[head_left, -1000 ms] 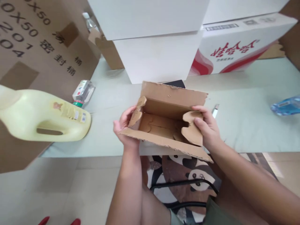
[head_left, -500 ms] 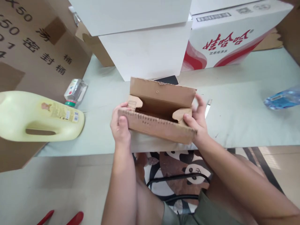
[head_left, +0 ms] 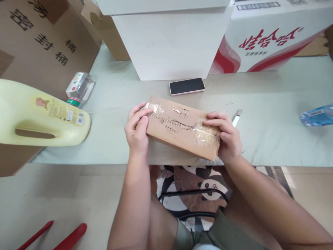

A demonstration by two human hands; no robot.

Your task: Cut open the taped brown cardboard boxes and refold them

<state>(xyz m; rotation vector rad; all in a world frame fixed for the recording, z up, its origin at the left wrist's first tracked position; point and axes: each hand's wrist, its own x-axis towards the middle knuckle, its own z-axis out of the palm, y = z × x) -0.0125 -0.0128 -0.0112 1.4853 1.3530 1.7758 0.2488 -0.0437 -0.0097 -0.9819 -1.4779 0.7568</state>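
A small brown cardboard box (head_left: pixel 179 126) is between my hands at the front of the table, its top flaps folded closed. Torn marks and pieces of clear tape run along the seam. My left hand (head_left: pixel 137 130) grips the left end, fingers on top and thumb against the near edge. At the other end, my right hand (head_left: pixel 227 137) has its fingers over the top corner; its thumb is hard to make out. Behind the box lies a phone (head_left: pixel 187 86) with a dark screen. A small blade-like tool (head_left: pixel 237 117) rests just beyond my right hand.
White cartons (head_left: pixel 171 45) and a red-and-white carton (head_left: pixel 267 45) stand along the back. On the left are a large pale-yellow jug (head_left: pixel 65 135), a clear bottle (head_left: pixel 80 88) and a big brown carton (head_left: pixel 52 45). A blue bottle (head_left: pixel 317 115) lies at the right.
The box's raised flaps have been folded down, so its inside no longer shows. Both hands have shifted onto the top at the two ends. The phone is now fully visible.
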